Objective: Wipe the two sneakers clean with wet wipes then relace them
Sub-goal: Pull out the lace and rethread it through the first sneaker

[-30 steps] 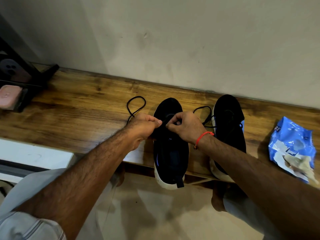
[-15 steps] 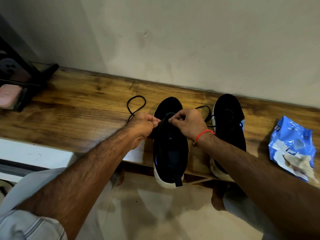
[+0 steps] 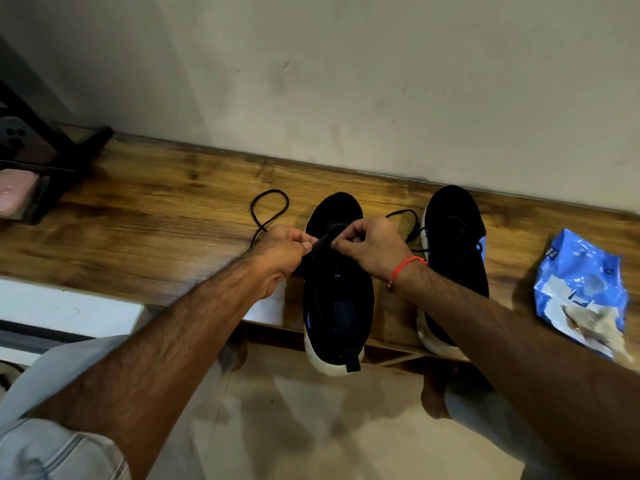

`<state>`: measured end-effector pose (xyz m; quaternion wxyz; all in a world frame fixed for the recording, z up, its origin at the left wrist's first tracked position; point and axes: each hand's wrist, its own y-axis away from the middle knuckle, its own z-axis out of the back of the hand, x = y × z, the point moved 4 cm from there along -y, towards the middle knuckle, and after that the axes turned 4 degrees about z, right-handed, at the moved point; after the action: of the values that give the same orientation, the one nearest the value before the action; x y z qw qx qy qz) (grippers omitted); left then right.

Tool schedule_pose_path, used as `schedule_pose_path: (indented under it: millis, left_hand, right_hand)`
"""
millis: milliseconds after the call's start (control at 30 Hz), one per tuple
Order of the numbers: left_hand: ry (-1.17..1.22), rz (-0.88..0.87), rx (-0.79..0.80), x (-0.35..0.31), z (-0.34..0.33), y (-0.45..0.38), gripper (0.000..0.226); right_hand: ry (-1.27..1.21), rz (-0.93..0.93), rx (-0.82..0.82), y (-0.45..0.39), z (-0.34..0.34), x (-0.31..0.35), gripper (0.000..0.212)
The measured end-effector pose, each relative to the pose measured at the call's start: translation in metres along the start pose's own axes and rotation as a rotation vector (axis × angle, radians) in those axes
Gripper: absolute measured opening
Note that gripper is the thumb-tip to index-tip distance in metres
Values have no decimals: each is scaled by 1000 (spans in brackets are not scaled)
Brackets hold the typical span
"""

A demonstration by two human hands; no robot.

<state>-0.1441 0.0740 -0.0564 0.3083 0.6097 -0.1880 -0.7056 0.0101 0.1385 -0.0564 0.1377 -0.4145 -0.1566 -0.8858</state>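
**Both hands pinching at the lace of the left-hand sneaker**

Right now the left hand [image 3: 282,252] and the right hand [image 3: 372,245] meet over the tongue area of a black sneaker [image 3: 337,289] with a white sole, which sits toe-to-the-wall on a wooden shelf [image 3: 156,230] with its heel overhanging the near edge. Each hand has its fingers curled in, thumb against fingertips, pinching the black material between them; the two pinches sit almost knuckle to knuckle, with a short dark strip bridging the gap. Whether that strip is the lace itself or the sneaker's tongue is hard to tell against the black upper.

Away from the left hand's grip, a black shoelace [image 3: 268,211] runs out from behind the knuckles and lies in a loose loop on the wood. Beyond the right hand's grip, another length of lace arcs over toward the second black sneaker [image 3: 453,237], which stands just beside the first, also toe to the wall, its rear partly hidden under the right forearm. A red thread band [image 3: 405,266] circles the right wrist.

Well past the second sneaker, far from both grips, a crumpled blue wet wipes pack [image 3: 581,289] lies on the shelf with a used, greyed wipe [image 3: 588,323] on its near end.
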Motion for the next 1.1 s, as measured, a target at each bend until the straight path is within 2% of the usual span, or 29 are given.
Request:
schedule_pose_path:
  millis: [267,600,867,1100]
  left_hand:
    - [9,7,0,-2,1,2,26]
    - [41,11,74,-5,2,5,25]
    - [86,27,74,-4,2,6,24]
    - [76,49,84,-8,2,11,22]
  right_hand:
    - [48,70,67,3,-3,5,8]
    - [47,28,18,2,-2,1,8]
    - [-110,-18,81,4,-5,2,13]
    - [-6,32,74,5,-4,6,10]
